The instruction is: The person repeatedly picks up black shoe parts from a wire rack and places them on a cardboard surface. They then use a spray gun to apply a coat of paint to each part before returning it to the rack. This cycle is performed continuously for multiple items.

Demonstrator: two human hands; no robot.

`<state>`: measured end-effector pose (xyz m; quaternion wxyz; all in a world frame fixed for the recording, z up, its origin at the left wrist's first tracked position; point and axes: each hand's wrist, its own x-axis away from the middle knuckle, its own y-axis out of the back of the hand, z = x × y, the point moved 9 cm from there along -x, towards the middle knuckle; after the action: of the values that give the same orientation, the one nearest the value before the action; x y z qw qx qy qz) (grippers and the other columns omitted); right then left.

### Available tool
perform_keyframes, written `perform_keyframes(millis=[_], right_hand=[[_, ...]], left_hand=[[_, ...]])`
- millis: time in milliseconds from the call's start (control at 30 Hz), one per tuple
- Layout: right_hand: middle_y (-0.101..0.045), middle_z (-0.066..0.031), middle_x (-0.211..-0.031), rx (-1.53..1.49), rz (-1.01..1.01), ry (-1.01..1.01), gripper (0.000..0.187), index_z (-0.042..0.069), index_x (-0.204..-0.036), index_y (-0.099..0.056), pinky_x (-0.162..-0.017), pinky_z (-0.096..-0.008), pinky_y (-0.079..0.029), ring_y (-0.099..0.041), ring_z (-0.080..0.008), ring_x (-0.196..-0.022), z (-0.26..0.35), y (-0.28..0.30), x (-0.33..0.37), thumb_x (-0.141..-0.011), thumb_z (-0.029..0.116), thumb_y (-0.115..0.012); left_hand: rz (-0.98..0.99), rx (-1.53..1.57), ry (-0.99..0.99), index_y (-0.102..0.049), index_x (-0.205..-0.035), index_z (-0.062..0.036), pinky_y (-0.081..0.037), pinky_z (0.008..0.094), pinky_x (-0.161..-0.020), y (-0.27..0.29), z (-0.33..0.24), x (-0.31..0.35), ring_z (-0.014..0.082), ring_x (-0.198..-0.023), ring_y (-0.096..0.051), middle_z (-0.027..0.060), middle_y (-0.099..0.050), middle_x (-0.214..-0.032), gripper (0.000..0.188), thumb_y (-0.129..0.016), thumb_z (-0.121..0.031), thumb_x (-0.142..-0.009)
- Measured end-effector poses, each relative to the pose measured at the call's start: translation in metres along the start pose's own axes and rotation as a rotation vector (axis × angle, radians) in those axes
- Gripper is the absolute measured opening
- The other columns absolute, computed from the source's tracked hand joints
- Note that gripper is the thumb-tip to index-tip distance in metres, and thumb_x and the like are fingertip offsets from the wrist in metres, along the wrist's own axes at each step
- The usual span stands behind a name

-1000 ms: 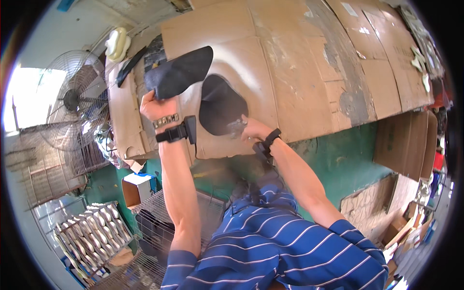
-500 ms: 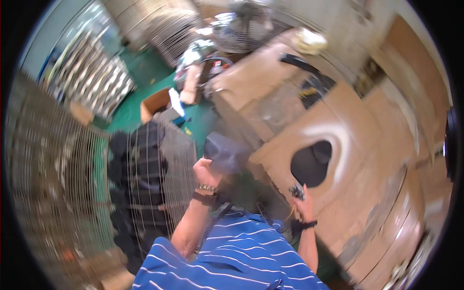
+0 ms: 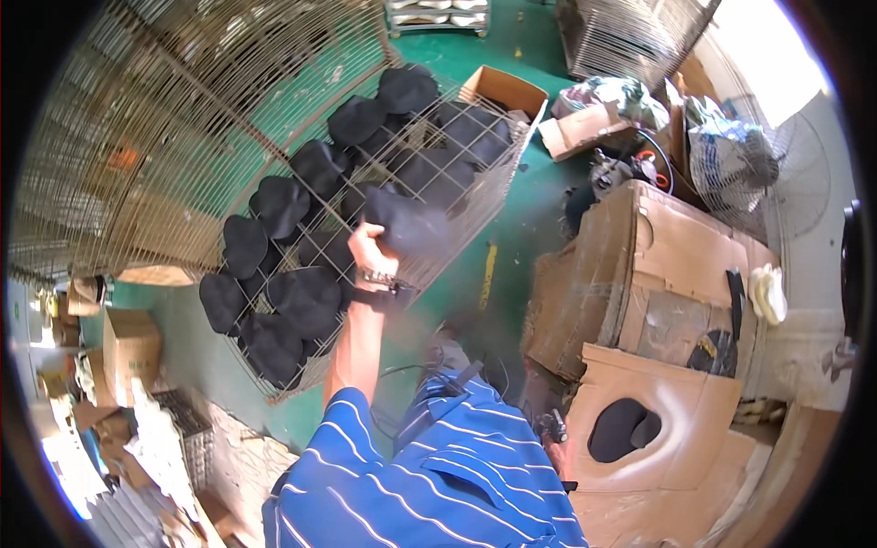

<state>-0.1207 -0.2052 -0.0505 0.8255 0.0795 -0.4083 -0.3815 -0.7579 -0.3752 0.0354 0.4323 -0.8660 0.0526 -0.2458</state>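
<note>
My left hand (image 3: pixel 367 245) is closed on the edge of a black moulded piece (image 3: pixel 406 224), rounded and cup-like, held over a wire rack (image 3: pixel 498 183). Several similar black pieces (image 3: pixel 311 301) lie in rows on that rack, some overlapping. Down by my right side, my right hand (image 3: pixel 560 449) is closed round a small metal spray gun (image 3: pixel 552 426); my shirt hides part of this hand. Another black piece (image 3: pixel 621 429) lies on a cardboard sheet (image 3: pixel 676 388) to the right, with a whitish sprayed patch around it.
Tall wire racking (image 3: pixel 228 82) rises at the far left. A large cardboard box (image 3: pixel 594 274) stands right of the green floor (image 3: pixel 493 237). Farther back are an open carton (image 3: pixel 502 87), a fan (image 3: pixel 758 164) and bundled bags. A closed carton (image 3: pixel 131 352) sits at the left.
My view has turned left toward the rack. My left hand has carried the black piece from beside the cardboard to over the rack. The spray gun has stayed in my right hand, low beside me.
</note>
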Motion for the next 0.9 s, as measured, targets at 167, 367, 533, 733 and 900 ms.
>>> perform_keyframes(millis=[167, 367, 533, 733, 900], right_hand=[[-0.069, -0.0151, -0.102, -0.048, 0.033, 0.055, 0.075, -0.005, -0.148, -0.04, -0.076, -0.0335, -0.053, -0.066, -0.0219, -0.086, -0.005, 0.006, -0.035, -0.079, 0.002, -0.068], [-0.066, -0.0077, -0.084, -0.145, 0.081, 0.051, 0.078, -0.002, -0.151, -0.035, -0.063, -0.0296, -0.052, -0.063, -0.0165, -0.071, 0.07, -0.005, -0.028, -0.078, -0.002, -0.063], [-0.066, -0.0082, -0.086, -0.124, 0.061, 0.026, 0.078, -0.002, -0.151, -0.034, -0.064, -0.0293, -0.052, -0.063, -0.0166, -0.072, 0.072, -0.003, -0.027, -0.078, -0.002, -0.062], [-0.067, -0.0091, -0.092, -0.195, -0.001, 0.0, 0.078, -0.002, -0.151, -0.035, -0.068, -0.0295, -0.053, -0.063, -0.0163, -0.076, 0.072, -0.003, -0.006, -0.079, -0.001, -0.063], [-0.067, -0.0098, -0.096, -0.272, -0.043, 0.091, 0.076, -0.002, -0.15, -0.038, -0.07, -0.0304, -0.053, -0.064, -0.0162, -0.079, 0.064, -0.005, 0.006, -0.08, 0.0, -0.065]], left_hand=[[-0.082, 0.117, -0.251, -0.065, -0.112, -0.0035, -0.051, 0.0475, -0.097, 0.047, -0.067, -0.021, 0.0312, -0.108, -0.063, 0.0087, -0.067, -0.114, 0.049, -0.051, -0.004, -0.065], [-0.58, 0.226, -0.214, -0.065, -0.111, -0.0028, -0.051, 0.0548, -0.094, 0.248, -0.032, -0.052, 0.0329, -0.105, -0.064, 0.011, -0.065, -0.117, 0.047, -0.053, -0.008, -0.066], [-1.001, -0.27, -0.304, -0.049, -0.133, -0.0112, -0.059, 0.0551, -0.082, 0.282, -0.026, -0.02, 0.0382, -0.095, -0.065, 0.0172, -0.055, -0.124, 0.063, -0.066, 0.001, -0.073], [-0.944, -1.197, -0.383, -0.068, -0.114, -0.0207, -0.06, 0.042, -0.075, 0.284, -0.062, -0.021, 0.0336, -0.092, -0.066, 0.0153, -0.06, -0.112, 0.041, -0.074, -0.009, -0.075], [-1.057, -1.385, -0.308, -0.074, -0.108, -0.0256, -0.051, 0.0443, -0.09, 0.295, -0.084, -0.023, 0.034, -0.104, -0.063, 0.0167, -0.066, -0.113, 0.024, -0.058, -0.029, -0.091]])
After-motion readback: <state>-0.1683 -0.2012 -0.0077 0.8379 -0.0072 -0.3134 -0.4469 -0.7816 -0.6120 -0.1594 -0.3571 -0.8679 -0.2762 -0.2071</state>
